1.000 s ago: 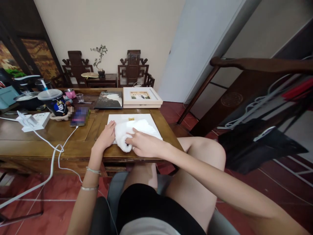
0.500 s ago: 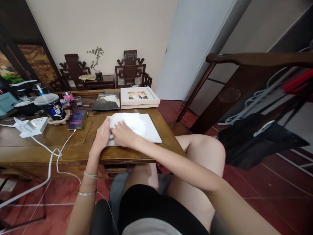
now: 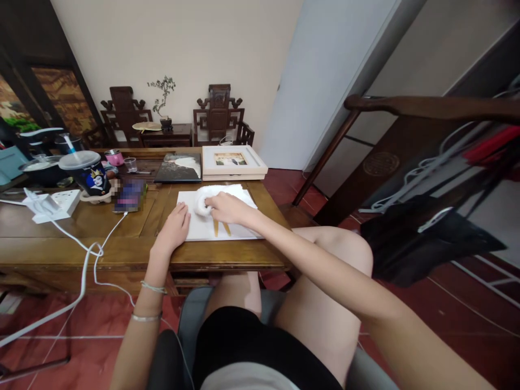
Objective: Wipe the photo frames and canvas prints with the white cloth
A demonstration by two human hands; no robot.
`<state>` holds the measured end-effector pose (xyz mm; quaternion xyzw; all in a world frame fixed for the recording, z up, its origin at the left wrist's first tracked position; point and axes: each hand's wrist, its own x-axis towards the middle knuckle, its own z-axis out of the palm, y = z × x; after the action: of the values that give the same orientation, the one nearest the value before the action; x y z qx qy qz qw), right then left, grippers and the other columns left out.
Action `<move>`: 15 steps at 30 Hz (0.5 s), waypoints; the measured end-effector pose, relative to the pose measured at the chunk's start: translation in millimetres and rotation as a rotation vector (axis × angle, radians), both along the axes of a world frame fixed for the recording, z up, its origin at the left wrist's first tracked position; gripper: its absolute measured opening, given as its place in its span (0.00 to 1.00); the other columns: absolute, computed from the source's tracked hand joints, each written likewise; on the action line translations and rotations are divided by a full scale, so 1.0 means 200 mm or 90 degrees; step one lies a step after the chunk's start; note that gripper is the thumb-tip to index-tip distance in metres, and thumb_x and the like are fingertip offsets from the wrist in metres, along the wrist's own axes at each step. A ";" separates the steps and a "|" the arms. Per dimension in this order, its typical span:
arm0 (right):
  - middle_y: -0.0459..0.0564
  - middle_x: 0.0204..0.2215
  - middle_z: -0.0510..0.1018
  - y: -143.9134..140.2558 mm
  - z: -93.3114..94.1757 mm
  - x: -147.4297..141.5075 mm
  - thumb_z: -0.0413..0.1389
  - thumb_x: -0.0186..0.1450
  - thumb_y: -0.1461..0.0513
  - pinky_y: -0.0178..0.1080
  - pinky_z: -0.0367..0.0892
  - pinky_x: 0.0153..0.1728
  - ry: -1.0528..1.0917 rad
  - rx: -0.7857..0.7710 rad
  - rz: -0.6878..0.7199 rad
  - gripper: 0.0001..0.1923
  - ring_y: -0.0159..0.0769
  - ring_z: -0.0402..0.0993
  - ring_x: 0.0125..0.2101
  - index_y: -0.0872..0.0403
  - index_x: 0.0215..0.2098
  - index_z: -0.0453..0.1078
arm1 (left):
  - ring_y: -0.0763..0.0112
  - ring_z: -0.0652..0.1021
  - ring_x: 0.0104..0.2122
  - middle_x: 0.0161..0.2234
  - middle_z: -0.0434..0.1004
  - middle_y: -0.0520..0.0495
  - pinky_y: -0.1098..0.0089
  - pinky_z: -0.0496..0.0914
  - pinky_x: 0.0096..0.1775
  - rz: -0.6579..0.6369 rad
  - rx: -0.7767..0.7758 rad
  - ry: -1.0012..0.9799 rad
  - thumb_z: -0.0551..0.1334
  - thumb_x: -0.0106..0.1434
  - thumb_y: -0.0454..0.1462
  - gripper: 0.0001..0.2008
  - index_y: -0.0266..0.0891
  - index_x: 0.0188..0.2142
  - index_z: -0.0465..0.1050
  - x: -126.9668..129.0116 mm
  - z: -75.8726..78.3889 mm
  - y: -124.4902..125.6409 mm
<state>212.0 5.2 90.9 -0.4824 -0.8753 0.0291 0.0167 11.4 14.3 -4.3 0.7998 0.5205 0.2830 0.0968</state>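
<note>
At the far left of the wooden table, a white power strip is seen, with a white cable trailing from it over the table's near edge. Just behind it a dark printed cup with a clear lid and straw is placed, and beside that a phone is laid flat with a cable plugged in. Further back, a pink container and a small glass are set near a dark book. The left hand is laid palm down, fingers loosely spread, against the left edge of a white board lying flat near the table's front; nothing is gripped by it, the board only being pressed and steadied. Two thin bracelets are worn on that forearm. On the board's far part, a bunched white cloth is pressed down by the right hand, whose fingers are curled over it; whether the cloth is truly clenched or merely pushed cannot be told. Two narrow yellowish marks are visible on the board just below that hand. Behind the board, touching its far edge or very nearly, a white picture frame is laid flat. To the right, a dark wooden armrest is crossed by the view.
</note>
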 end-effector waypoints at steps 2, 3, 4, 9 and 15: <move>0.60 0.47 0.80 0.13 0.00 -0.06 0.46 0.65 0.67 0.37 0.62 0.37 0.031 0.010 0.003 0.20 0.46 0.76 0.43 0.59 0.49 0.75 | 0.55 0.61 0.67 0.65 0.64 0.36 0.53 0.55 0.67 -0.006 0.000 -0.003 0.47 0.70 0.39 0.23 0.32 0.58 0.68 0.00 0.00 0.00; 0.60 0.49 0.79 0.19 0.00 -0.09 0.46 0.64 0.67 0.36 0.62 0.40 0.046 0.012 0.009 0.20 0.45 0.75 0.45 0.59 0.49 0.75 | 0.55 0.61 0.67 0.65 0.64 0.36 0.52 0.55 0.67 -0.011 -0.002 -0.005 0.47 0.69 0.39 0.24 0.31 0.59 0.67 0.00 0.01 0.00; 0.60 0.51 0.79 0.24 0.00 -0.13 0.47 0.64 0.68 0.35 0.62 0.41 0.060 0.012 0.019 0.20 0.44 0.74 0.46 0.60 0.49 0.75 | 0.55 0.62 0.66 0.65 0.64 0.36 0.52 0.56 0.67 -0.016 -0.005 -0.008 0.47 0.69 0.39 0.24 0.31 0.59 0.67 0.00 0.01 0.00; 0.57 0.55 0.76 0.38 0.02 -0.29 0.46 0.64 0.70 0.31 0.59 0.43 0.102 -0.003 0.062 0.19 0.40 0.71 0.49 0.62 0.47 0.75 | 0.56 0.65 0.65 0.63 0.67 0.37 0.55 0.57 0.66 -0.020 -0.013 -0.010 0.47 0.70 0.41 0.24 0.33 0.58 0.69 0.01 0.04 -0.01; 0.61 0.51 0.78 0.42 0.05 -0.17 0.46 0.61 0.71 0.33 0.60 0.38 0.085 -0.043 0.002 0.21 0.41 0.72 0.44 0.66 0.48 0.74 | 0.55 0.63 0.66 0.64 0.64 0.34 0.54 0.54 0.67 -0.011 -0.035 0.000 0.48 0.70 0.44 0.26 0.29 0.59 0.68 0.00 0.02 -0.01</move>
<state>178.4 88.6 100.5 -0.4780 -0.8716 0.0907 0.0590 11.7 12.1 -0.6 0.8011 0.5215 0.2676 0.1211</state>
